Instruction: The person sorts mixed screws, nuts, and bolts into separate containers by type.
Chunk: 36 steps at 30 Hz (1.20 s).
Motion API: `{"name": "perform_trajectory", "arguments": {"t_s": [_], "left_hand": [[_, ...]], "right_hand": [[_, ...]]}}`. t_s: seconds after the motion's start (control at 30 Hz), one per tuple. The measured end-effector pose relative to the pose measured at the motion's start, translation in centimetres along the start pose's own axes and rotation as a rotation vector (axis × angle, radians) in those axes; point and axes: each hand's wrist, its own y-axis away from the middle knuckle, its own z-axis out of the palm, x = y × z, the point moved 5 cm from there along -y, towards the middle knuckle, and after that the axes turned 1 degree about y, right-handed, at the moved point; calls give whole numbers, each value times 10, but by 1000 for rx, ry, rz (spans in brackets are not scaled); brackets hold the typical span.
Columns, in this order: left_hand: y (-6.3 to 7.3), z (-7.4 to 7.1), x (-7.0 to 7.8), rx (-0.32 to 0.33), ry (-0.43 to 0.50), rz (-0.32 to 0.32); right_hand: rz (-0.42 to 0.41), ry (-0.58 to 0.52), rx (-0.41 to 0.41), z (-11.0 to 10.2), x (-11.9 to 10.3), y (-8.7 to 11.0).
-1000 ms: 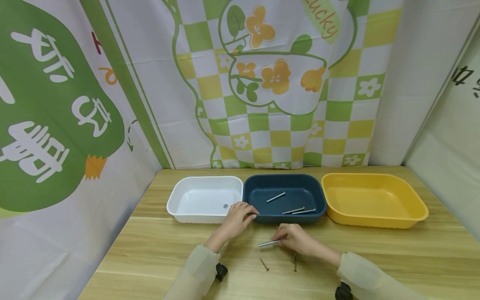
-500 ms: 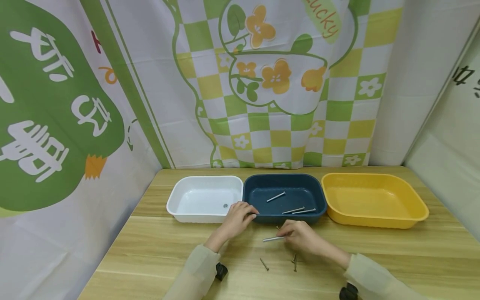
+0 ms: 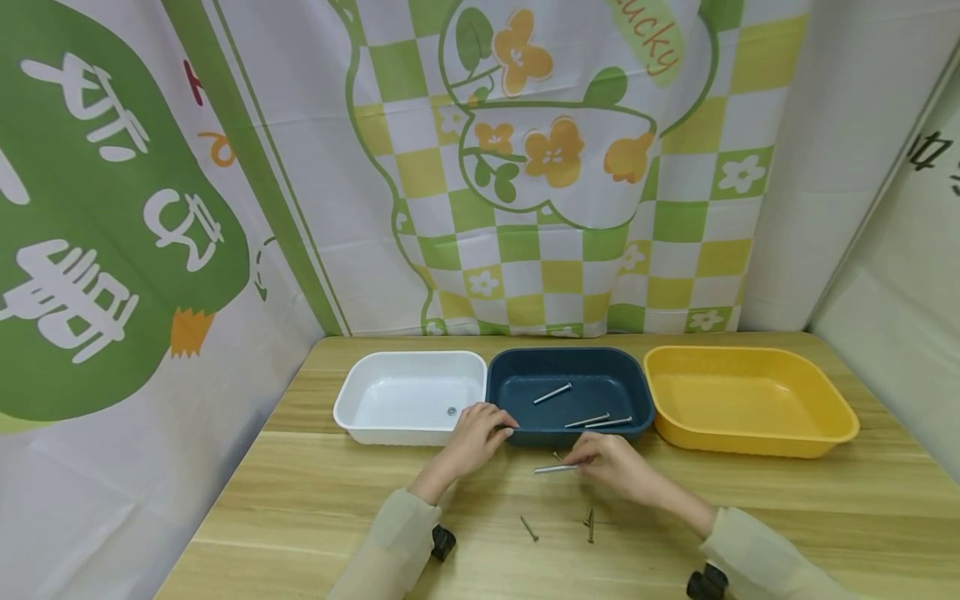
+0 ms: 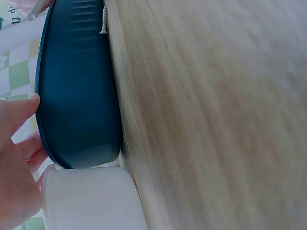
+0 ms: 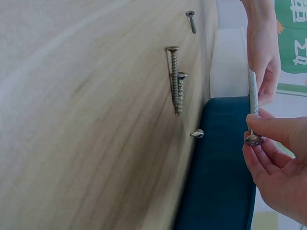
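Note:
My right hand (image 3: 617, 468) pinches a long silver bolt (image 3: 556, 469) by its head end, just in front of the dark blue tray (image 3: 517, 437). In the right wrist view the bolt (image 5: 253, 96) shows a rounded head near the fingertips and thread at its far end. My left hand (image 3: 474, 442) holds the blue tray's near rim at its left corner, beside the white tray (image 3: 405, 437); in the left wrist view, the thumb touches the rim and the fingers lie behind it. Several similar bolts (image 3: 552, 393) lie inside the blue tray.
Several wood screws lie on the table: one screw (image 3: 529, 528) at front left, a crossed pair of screws (image 3: 590, 527) to its right, another screw (image 3: 557, 456) by the blue tray. A small metal piece (image 3: 452, 412) sits in the white tray. A yellow tray (image 3: 750, 443) stands at right.
My right hand has moved right and slightly away from me with the bolt, nearer the blue tray's front wall. The left hand has stayed on the rim.

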Motion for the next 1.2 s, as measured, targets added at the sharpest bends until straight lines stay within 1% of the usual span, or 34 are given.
{"name": "perform_trajectory", "arguments": {"t_s": [0.07,0.33,0.53,0.8,1.07,1.2], "left_hand": [[0,0,0,3,3,3],[0,-2,2,24,-4,33],[0,-2,2,17,6,25],[0,-2,2,14,6,15],[0,0,0,8,-1,0],[0,0,0,7,4,0]], "right_hand": [[-2,4,11,-2,0,0],[57,27,15,-13,1,-3],[80,39,15,-19,1,-5],[78,47,27,-26,3,-8],[142,60,2,-31,10,-12],[159,57,-1,-34,12,-14]]}}
